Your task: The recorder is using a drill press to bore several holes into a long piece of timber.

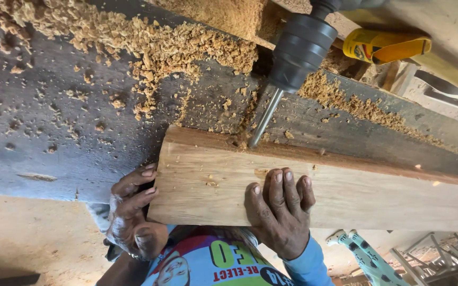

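plank (345,196), rough-sawn, w/ drill bit (263,119)

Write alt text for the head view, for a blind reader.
Two hands steady a pale wooden plank on a sawdust-strewn bench: left hand grips its end, right hand presses flat. A drill bit meets its far edge.
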